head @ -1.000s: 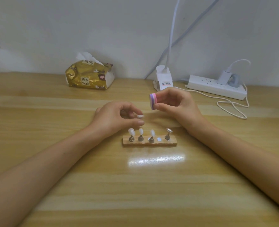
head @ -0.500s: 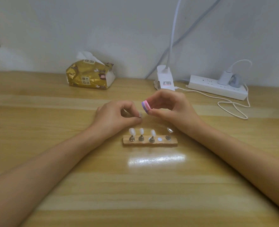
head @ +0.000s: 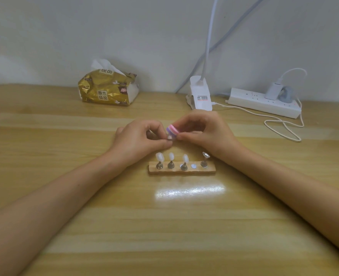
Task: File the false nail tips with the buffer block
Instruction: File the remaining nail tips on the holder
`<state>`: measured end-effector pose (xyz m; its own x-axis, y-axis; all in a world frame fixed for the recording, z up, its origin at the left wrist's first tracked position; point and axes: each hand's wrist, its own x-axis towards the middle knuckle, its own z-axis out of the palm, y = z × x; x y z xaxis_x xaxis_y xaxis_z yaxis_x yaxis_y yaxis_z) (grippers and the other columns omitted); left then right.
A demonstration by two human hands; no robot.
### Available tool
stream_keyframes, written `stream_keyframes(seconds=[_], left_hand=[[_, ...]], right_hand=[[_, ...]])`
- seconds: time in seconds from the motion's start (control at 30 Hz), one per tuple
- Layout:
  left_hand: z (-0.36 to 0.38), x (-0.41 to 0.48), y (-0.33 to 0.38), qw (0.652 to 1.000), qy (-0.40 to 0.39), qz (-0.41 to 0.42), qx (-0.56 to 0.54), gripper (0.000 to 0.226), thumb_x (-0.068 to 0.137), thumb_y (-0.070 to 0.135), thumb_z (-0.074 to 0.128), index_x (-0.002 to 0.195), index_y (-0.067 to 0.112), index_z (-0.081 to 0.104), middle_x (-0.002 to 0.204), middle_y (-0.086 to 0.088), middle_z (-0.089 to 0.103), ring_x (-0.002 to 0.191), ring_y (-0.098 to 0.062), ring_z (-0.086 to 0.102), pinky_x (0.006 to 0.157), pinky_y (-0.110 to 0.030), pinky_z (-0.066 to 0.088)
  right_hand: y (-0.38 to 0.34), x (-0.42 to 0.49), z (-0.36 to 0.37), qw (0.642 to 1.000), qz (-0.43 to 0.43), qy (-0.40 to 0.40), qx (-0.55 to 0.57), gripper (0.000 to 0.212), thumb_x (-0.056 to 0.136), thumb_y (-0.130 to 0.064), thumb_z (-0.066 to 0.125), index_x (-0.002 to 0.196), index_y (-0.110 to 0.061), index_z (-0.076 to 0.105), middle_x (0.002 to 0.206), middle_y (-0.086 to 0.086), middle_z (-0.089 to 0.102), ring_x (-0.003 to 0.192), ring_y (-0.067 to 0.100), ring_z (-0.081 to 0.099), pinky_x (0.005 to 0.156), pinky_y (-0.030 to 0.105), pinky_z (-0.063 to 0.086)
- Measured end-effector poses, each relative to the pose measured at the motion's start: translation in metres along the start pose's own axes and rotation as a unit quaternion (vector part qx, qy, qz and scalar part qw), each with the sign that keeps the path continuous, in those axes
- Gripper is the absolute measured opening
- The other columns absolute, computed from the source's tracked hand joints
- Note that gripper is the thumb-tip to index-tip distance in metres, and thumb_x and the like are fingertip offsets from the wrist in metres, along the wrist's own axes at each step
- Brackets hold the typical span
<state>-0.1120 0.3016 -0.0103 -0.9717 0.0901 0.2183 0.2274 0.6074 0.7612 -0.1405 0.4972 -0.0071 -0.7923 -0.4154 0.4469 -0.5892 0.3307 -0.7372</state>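
Note:
My left hand (head: 138, 140) pinches a small nail tip on its stand (head: 169, 137) between thumb and fingers, just behind the wooden holder (head: 181, 171). My right hand (head: 206, 132) grips the pink and purple buffer block (head: 172, 130), which touches that nail tip from above. On the holder stand three pegs with white nail tips (head: 171, 156), one bare metal disc (head: 193, 166) and, at the right end, a peg with a clear tip (head: 206, 154).
A gold tissue pack (head: 107, 88) lies at the back left. A white lamp clamp (head: 200, 95) and a white power strip (head: 264, 102) with a looped cable (head: 284, 126) sit at the back right by the wall.
My right hand brought the buffer block down and left until it met the nail tip held by my left hand. The left hand stayed almost still.

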Motion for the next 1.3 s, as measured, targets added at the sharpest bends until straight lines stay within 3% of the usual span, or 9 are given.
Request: stream_keyframes(seconds=[0.1, 0.2, 0.47, 0.57, 0.7, 0.8, 0.9, 1.07, 1.3], left_hand=[[-0.0006, 0.0011, 0.0000, 1.000, -0.009, -0.003, 0.002, 0.013, 0.077, 0.033, 0.080, 0.084, 0.024, 0.075, 0.068, 0.021, 0.066, 0.078, -0.008, 0.059, 0.105, -0.054, 0.039], [0.0004, 0.0006, -0.0003, 1.000, -0.004, -0.004, 0.000, 0.014, 0.076, 0.032, 0.081, 0.076, 0.021, 0.072, 0.059, 0.028, 0.060, 0.071, -0.002, 0.055, 0.105, -0.054, 0.039], [0.0003, 0.0016, -0.0015, 1.000, -0.004, -0.005, -0.001, 0.017, 0.075, 0.034, 0.082, 0.075, 0.021, 0.071, 0.059, 0.030, 0.059, 0.072, 0.000, 0.055, 0.105, -0.055, 0.039], [0.0003, 0.0014, 0.0004, 1.000, -0.016, -0.010, -0.020, 0.026, 0.067, 0.047, 0.082, 0.077, 0.024, 0.073, 0.066, 0.024, 0.065, 0.079, -0.006, 0.060, 0.105, -0.055, 0.039], [0.0002, 0.0016, -0.0007, 1.000, -0.004, -0.007, -0.015, 0.018, 0.074, 0.034, 0.083, 0.069, 0.022, 0.070, 0.059, 0.028, 0.060, 0.073, -0.004, 0.055, 0.104, -0.057, 0.039], [0.0002, 0.0011, 0.0002, 1.000, -0.013, -0.015, -0.024, 0.028, 0.067, 0.046, 0.082, 0.074, 0.021, 0.072, 0.060, 0.022, 0.062, 0.074, -0.006, 0.057, 0.105, -0.056, 0.040], [0.0001, 0.0003, 0.0004, 1.000, -0.008, -0.011, -0.022, 0.020, 0.072, 0.037, 0.084, 0.070, 0.022, 0.070, 0.060, 0.025, 0.062, 0.073, -0.004, 0.056, 0.105, -0.057, 0.039], [-0.0005, 0.0009, 0.0006, 1.000, -0.013, -0.013, -0.021, 0.019, 0.072, 0.038, 0.084, 0.072, 0.023, 0.072, 0.063, 0.018, 0.064, 0.075, -0.009, 0.058, 0.104, -0.057, 0.039], [0.0001, 0.0015, -0.0005, 1.000, -0.006, -0.008, -0.011, 0.013, 0.075, 0.032, 0.082, 0.072, 0.024, 0.072, 0.063, 0.019, 0.063, 0.076, -0.009, 0.057, 0.104, -0.057, 0.039]], right_hand=[[-0.0025, 0.0001, 0.0026, 0.999, -0.037, -0.002, -0.004, 0.016, 0.083, -0.004, 0.079, 0.098, -0.003, 0.076, 0.096, 0.011, 0.075, 0.090, 0.018, 0.073, 0.088, 0.032, 0.059], [0.0013, 0.0016, -0.0001, 1.000, 0.006, -0.014, -0.004, 0.018, 0.081, -0.001, 0.079, 0.099, -0.003, 0.076, 0.097, 0.011, 0.075, 0.091, 0.019, 0.073, 0.086, 0.031, 0.058], [0.0009, 0.0002, -0.0017, 1.000, -0.011, -0.016, -0.011, 0.021, 0.084, 0.002, 0.076, 0.105, -0.002, 0.076, 0.100, 0.015, 0.072, 0.094, 0.022, 0.071, 0.091, 0.033, 0.056], [-0.0015, -0.0010, -0.0003, 0.999, -0.042, -0.021, -0.021, 0.020, 0.086, -0.001, 0.075, 0.105, -0.006, 0.076, 0.099, 0.012, 0.071, 0.095, 0.021, 0.071, 0.092, 0.030, 0.056], [0.0006, -0.0013, -0.0021, 1.000, -0.008, -0.012, -0.010, 0.018, 0.085, -0.001, 0.076, 0.103, -0.002, 0.076, 0.099, 0.012, 0.074, 0.093, 0.023, 0.072, 0.090, 0.036, 0.057], [-0.0024, -0.0026, -0.0001, 0.999, -0.025, -0.021, -0.012, 0.016, 0.085, -0.002, 0.077, 0.101, 0.000, 0.075, 0.098, 0.011, 0.074, 0.093, 0.021, 0.073, 0.090, 0.035, 0.058], [-0.0004, -0.0016, -0.0022, 0.999, 0.013, -0.022, -0.018, 0.017, 0.083, -0.002, 0.079, 0.099, 0.000, 0.075, 0.095, 0.010, 0.076, 0.090, 0.020, 0.074, 0.088, 0.039, 0.058], [-0.0031, -0.0024, -0.0014, 0.999, -0.006, -0.031, -0.007, 0.017, 0.082, 0.001, 0.079, 0.099, 0.001, 0.074, 0.095, 0.009, 0.076, 0.090, 0.019, 0.074, 0.087, 0.031, 0.058], [-0.0035, -0.0018, 0.0008, 1.000, -0.013, -0.021, 0.007, 0.016, 0.082, 0.001, 0.079, 0.096, 0.004, 0.072, 0.094, 0.013, 0.076, 0.091, 0.023, 0.074, 0.088, 0.036, 0.059]])
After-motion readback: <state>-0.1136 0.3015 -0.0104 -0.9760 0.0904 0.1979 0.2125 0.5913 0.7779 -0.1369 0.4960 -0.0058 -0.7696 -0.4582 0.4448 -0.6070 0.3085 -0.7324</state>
